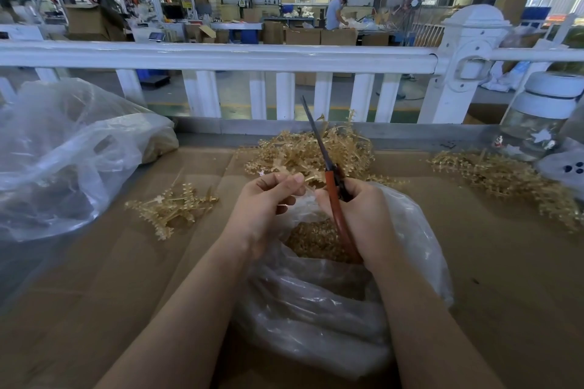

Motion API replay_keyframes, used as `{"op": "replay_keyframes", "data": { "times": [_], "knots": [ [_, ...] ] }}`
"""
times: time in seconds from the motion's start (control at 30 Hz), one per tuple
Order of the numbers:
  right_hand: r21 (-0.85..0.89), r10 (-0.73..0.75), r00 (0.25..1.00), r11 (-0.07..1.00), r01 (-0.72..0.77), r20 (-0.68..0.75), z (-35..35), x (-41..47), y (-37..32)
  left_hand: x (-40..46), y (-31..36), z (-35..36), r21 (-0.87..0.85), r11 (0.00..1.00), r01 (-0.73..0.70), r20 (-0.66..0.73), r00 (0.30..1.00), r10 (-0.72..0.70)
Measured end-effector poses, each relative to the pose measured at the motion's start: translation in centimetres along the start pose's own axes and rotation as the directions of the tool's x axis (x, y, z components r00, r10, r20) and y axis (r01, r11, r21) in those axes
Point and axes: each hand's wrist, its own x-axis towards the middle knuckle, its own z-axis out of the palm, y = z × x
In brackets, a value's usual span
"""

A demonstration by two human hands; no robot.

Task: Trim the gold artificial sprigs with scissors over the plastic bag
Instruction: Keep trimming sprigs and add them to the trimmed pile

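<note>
While the plastic bag gapes below, the left hand pinches a gold sprig by its stem and the right hand grips orange-handled scissors. Looks light, springy, brittle: hold low on the stem; more sprigs wait on the desk.

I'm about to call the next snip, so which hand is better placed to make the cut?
The right hand. It already grips the orange-handled scissors, blades pointing up beside the gold sprig that the left hand pinches over the open plastic bag. The left should probably just hold the sprig steady.
</note>
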Motion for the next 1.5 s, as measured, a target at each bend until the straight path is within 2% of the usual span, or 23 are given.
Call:
{"op": "replay_keyframes", "data": {
  "times": [0.13, 0.27, 0.4, 0.5, 0.63, 0.73, 1.03, 1.5],
  "knots": [
    [-0.068, -0.017, 1.0, 0.998, 0.016, -0.014, 0.2, 0.0, 0.1, 0.2, -0.2, -0.2, -0.008, 0.999, -0.042, -0.036, 0.998, 0.042],
    [-0.057, -0.001, 0.999, 0.998, -0.001, -0.043, -0.2, -0.2, 0.1, 0.4, -0.1, -0.4, -0.029, 0.995, -0.091, -0.115, 0.989, 0.087],
    [-0.161, -0.102, 0.988, 0.984, 0.082, -0.117, -0.5, -0.8, -0.4, 0.5, 0.0, -0.9, -0.084, 0.99, -0.113, -0.204, 0.975, 0.094],
    [-0.245, -0.193, 0.977, 0.955, 0.166, -0.091, -0.5, -1.2, -0.8, 0.4, 0.1, -1.0, -0.089, 0.99, -0.111, -0.216, 0.972, 0.09],
    [-0.476, -0.238, 0.971, 0.853, 0.214, 0.011, -0.5, -1.3, -0.5, 0.4, 0.2, -0.9, -0.058, 0.995, -0.083, -0.188, 0.98, 0.071],
    [-0.531, -0.243, 0.97, 0.818, 0.222, 0.031, -0.5, -1.2, -0.3, 0.3, 0.3, -0.7, -0.038, 0.996, -0.087, -0.166, 0.983, 0.079],
    [-0.573, -0.226, 0.973, 0.793, 0.209, 0.042, -0.9, -1.1, -0.2, -0.3, 0.5, 0.3, -0.243, 0.97, -0.028, 0.0, 1.0, 0.029],
    [-0.639, -0.213, 0.976, 0.747, 0.186, 0.035, -1.3, -1.5, -1.1, -0.3, 0.5, -0.2, -0.232, 0.973, 0.019, 0.078, 0.997, -0.001]
  ]
}}
